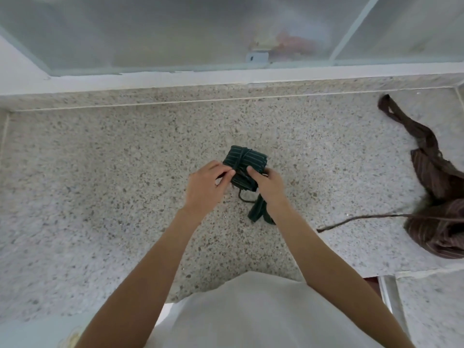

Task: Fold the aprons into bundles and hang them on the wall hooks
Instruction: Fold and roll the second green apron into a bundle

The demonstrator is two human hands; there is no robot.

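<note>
A dark green striped apron [247, 162] lies rolled into a tight bundle in the middle of the speckled stone counter [100, 172], with its strap wound around it. My left hand [206, 187] pinches the strap at the bundle's left side. My right hand [268, 184] grips the bundle's near right part, fingers curled over it. A loose end of green strap [258, 212] trails toward me under my right wrist. A brown striped apron [437, 197] lies unfolded in a heap at the right edge. No wall hooks are in view.
A frosted sliding window [175, 33] with a white frame runs along the back of the counter. The brown apron's thin strap [356, 221] stretches left across the counter. A lower ledge [431, 310] sits at the near right.
</note>
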